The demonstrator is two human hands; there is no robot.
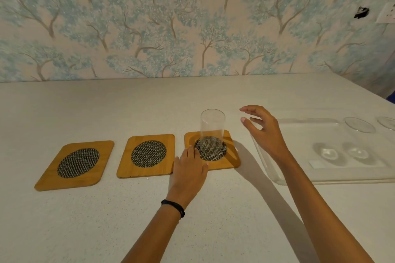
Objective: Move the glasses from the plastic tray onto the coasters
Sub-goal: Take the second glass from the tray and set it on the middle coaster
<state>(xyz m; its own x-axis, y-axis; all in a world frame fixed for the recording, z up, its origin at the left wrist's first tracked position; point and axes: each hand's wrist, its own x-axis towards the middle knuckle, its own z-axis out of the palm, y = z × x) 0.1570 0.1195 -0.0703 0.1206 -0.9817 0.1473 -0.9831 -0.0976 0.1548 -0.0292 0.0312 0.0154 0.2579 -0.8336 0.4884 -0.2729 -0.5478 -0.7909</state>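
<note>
Three wooden coasters with woven dark centres lie in a row: the left coaster point(74, 165), the middle coaster point(147, 156) and the right coaster point(232, 161). A clear glass point(212, 131) stands upright on the right coaster. My left hand point(190, 170) rests flat on that coaster's front left corner, fingers spread. To the right of the glass my right hand point(261, 129) hovers open, apart from it. The clear plastic tray point(299, 179) lies at the right with two glasses point(359, 139) standing in it; the far right one point(386, 123) is cut off by the frame edge.
The pale speckled table point(128, 220) runs back to a wall papered with blue trees. A wall socket point(388, 13) sits at the upper right. The left and middle coasters carry nothing.
</note>
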